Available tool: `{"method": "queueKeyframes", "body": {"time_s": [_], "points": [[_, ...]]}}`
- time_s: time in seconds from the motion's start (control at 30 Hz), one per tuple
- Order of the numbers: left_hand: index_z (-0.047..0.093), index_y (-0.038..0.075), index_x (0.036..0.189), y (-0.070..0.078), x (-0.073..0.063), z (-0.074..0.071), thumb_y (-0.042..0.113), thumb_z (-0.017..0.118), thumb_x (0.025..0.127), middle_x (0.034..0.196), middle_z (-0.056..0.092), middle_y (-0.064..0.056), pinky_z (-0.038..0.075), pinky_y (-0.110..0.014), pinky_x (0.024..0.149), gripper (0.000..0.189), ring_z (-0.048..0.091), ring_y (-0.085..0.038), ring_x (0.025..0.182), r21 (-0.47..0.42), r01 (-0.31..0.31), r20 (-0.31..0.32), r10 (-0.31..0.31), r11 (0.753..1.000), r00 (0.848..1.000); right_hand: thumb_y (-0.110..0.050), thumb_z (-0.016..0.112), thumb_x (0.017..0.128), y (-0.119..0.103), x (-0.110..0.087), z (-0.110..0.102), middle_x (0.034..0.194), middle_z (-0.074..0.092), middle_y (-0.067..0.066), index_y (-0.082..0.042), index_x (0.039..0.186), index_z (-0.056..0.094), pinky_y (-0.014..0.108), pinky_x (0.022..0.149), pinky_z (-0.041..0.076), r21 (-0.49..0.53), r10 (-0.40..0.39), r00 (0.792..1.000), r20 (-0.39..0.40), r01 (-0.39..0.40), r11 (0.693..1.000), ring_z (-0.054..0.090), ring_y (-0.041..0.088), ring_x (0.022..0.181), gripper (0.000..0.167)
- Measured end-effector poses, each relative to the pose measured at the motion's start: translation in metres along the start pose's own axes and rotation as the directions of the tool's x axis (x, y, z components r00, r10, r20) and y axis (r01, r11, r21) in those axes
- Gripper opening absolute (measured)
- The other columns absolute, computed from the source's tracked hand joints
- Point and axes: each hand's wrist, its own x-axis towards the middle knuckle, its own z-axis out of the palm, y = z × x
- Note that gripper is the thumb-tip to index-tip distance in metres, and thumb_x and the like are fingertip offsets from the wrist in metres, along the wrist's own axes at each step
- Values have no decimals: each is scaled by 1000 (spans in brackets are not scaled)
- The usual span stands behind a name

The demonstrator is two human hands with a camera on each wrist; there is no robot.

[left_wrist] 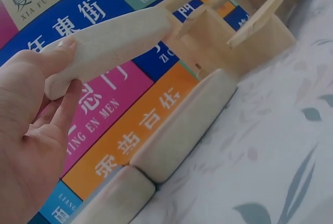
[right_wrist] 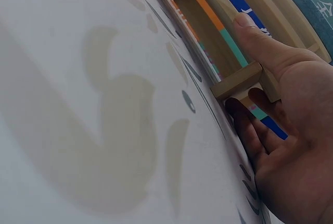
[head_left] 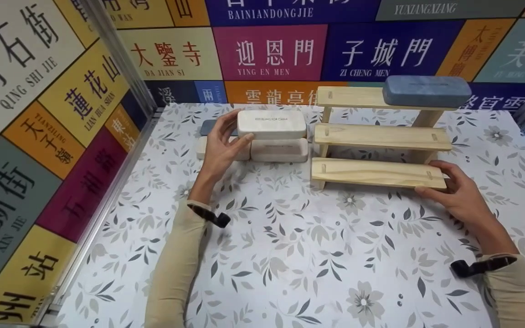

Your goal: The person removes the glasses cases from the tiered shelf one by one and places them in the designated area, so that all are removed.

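Observation:
My left hand [head_left: 223, 143] grips the left end of a white glasses case [head_left: 271, 124], the thumb on its near side. In the left wrist view this white case is lifted clear of the tabletop, tilted. Under it sits a pale pinkish case [head_left: 279, 151], with a second pale case [left_wrist: 117, 195] end to end on its left. Behind these a blue-grey case [head_left: 209, 126] is partly hidden by my left hand. My right hand [head_left: 465, 196] holds the right end of the lowest board of a three-tier wooden stand [head_left: 381, 136], thumb at the front edge, fingers round the end.
Another blue-grey case [head_left: 426, 90] lies on the right part of the stand's top board. The tabletop [head_left: 290, 255] has a leaf-patterned white cover. Colourful sign-printed walls [head_left: 269, 50] rise at the back and on the left.

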Motion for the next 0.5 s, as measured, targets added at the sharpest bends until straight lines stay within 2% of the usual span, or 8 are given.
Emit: {"method": "queueKeyframes", "body": {"time_s": [0.17, 0.37, 0.5], "points": [[47, 2, 158, -3, -7, -12, 4, 83, 95, 159, 52, -14, 53, -42, 119, 72, 51, -28, 150, 6, 24, 8, -24, 1000, 1000, -16, 80, 100, 1, -1, 0, 144, 53, -20, -21, 163, 40, 9, 87, 53, -6, 2, 1000, 0, -2, 1000, 64, -5, 113, 74], [45, -1, 158, -7, -17, -24, 2, 82, 95, 160, 50, -14, 48, -48, 124, 73, 50, -28, 152, 11, 52, 24, -52, 999, 998, -16, 80, 100, 1, 0, -1, 143, 54, -20, -20, 164, 40, 7, 88, 51, -18, -1, 1000, -5, 1, 1000, 64, -6, 113, 76], [49, 5, 156, -9, -24, -28, 5, 84, 94, 160, 51, -12, 45, -45, 127, 71, 52, -27, 151, 48, 89, 27, -90, 995, 996, -16, 80, 100, 1, 1, 0, 143, 53, -20, -20, 164, 39, 8, 88, 52, -13, 2, 1000, -5, -2, 1000, 64, -6, 112, 76]]}}
